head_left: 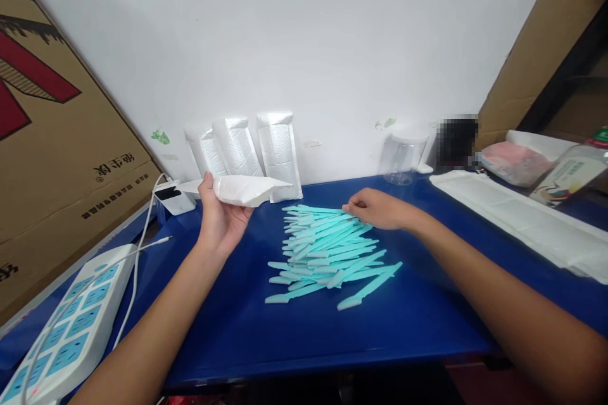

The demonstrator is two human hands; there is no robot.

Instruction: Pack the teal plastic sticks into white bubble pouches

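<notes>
My left hand [222, 218] grips a white bubble mailer [244, 191] and holds it above the table, its open-looking end pointing right. A pile of turquoise eyebrow razors [327, 247] lies on the blue table in the middle, most with their handles toward the upper right. At the pile's far right edge, my right hand [375, 207] has thumb and finger pinched on the handle end of one razor. The rest of that razor merges with the pile. Behind the left hand, several silvery bubble mailers [279, 155] lean upright against the wall.
A white power strip [71, 323] with cables lies at the left beside a large cardboard box [61, 158]. A clear plastic jar [403, 158] stands by the wall. White flat packaging [522, 218] and a green-capped bottle [570, 168] are at the right. The blue table [294, 342] ends in front.
</notes>
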